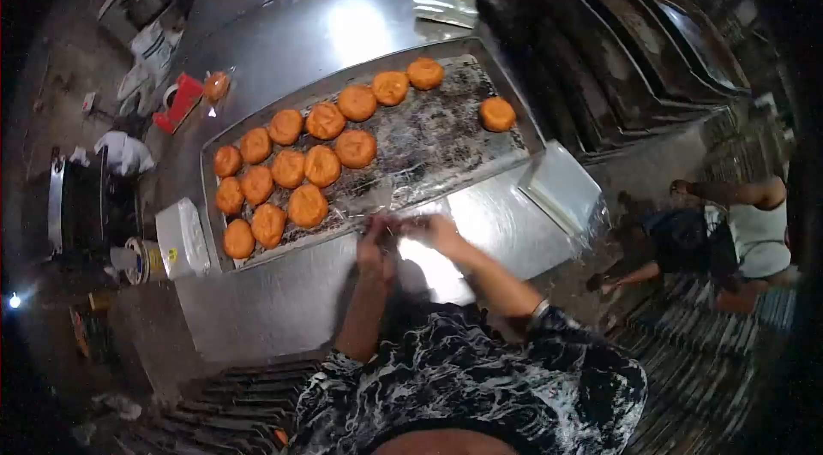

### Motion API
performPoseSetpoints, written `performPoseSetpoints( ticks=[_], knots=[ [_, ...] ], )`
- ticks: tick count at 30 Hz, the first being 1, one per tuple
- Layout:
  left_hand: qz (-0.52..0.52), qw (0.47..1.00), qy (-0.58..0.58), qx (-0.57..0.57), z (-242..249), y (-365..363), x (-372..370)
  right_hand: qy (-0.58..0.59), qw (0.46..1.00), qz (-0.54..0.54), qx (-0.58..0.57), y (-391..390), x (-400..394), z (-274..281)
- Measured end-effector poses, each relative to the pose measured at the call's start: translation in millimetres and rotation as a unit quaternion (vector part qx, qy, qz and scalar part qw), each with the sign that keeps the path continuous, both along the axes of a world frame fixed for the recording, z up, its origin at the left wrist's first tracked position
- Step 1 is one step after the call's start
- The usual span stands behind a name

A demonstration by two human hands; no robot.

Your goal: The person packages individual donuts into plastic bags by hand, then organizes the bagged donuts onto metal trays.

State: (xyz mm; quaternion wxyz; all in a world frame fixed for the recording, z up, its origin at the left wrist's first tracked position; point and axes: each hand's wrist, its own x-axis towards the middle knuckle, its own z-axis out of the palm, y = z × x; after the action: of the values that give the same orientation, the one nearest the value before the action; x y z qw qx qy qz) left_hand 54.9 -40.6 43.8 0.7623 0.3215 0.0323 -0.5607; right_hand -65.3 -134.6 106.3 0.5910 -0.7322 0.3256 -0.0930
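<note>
A large metal tray (506, 134) lies on a steel table (283, 301), lined with crumpled clear plastic and carrying several round orange buns (307, 205). One bun (497, 114) sits alone at the tray's right end. My left hand (375, 241) and my right hand (435, 232) meet at the tray's near edge, both pinching a thin clear plastic bag (403, 225) between them. The bag is blurred and small, so what it contains cannot be made out.
A stack of clear bags (561, 185) lies at the table's right edge, and another packet (444, 2) at the far end. A white block (182, 239) and a red box (178, 102) sit left. Another person (729, 236) crouches on the floor at right.
</note>
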Motion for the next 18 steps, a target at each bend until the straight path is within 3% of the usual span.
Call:
performPoseSetpoints(
  ticks=[1,2,3,4,5,6,8,9,10,11,12,15,18],
  knots=[
    [0.097,0.995,0.006,-0.013,3.8,-2.9,4.9,0.051,0.995,-0.031,-0.076,-42.1,0.6,-21.6],
    [0.117,0.993,0.033,-0.004,13.6,-1.0,15.8,0.006,0.906,-0.221,-0.361,-85.1,2.6,-30.2],
    [0.128,0.991,0.03,0.0,24.6,2.6,23.4,0.211,0.904,-0.177,-0.327,-143.1,-3.3,-10.3],
    [0.185,0.981,-0.023,0.048,35.0,8.5,28.4,0.308,0.819,-0.277,-0.398,-181.9,-6.4,-29.9],
    [0.241,0.963,-0.075,0.097,38.1,14.7,31.2,0.345,0.753,-0.28,-0.486,-221.4,-18.4,-62.6],
    [0.25,0.96,-0.075,0.105,33.0,23.6,31.3,0.343,0.759,-0.269,-0.484,-226.3,-14.2,-80.2],
    [0.288,0.945,-0.065,0.14,21.8,36.1,33.6,0.38,0.832,-0.125,-0.384,-238.8,5.6,-93.2],
    [0.295,0.943,-0.066,0.14,19.1,41.1,30.7,0.323,0.925,-0.005,-0.2,-206.1,27.4,-40.9],
    [0.297,0.942,-0.071,0.137,17.3,46.4,28.1,0.178,0.966,0.099,-0.16,-197.4,34.9,-68.6],
    [0.298,0.942,-0.078,0.134,17.1,50.6,26.7,0.21,0.928,0.149,-0.271,-177.2,50.3,-36.7],
    [0.311,0.934,-0.057,0.164,24.6,51.8,23.2,0.233,0.912,0.113,-0.317,-190.6,69.9,-29.8],
    [0.324,0.926,-0.072,0.18,28.1,66.9,20.3,0.298,0.833,-0.086,-0.458,-248.2,109.2,-28.2],
    [0.353,0.915,-0.068,0.183,28.7,87.7,18.5,0.204,0.853,-0.066,-0.476,-292.6,114.5,-93.5]
  ],
)
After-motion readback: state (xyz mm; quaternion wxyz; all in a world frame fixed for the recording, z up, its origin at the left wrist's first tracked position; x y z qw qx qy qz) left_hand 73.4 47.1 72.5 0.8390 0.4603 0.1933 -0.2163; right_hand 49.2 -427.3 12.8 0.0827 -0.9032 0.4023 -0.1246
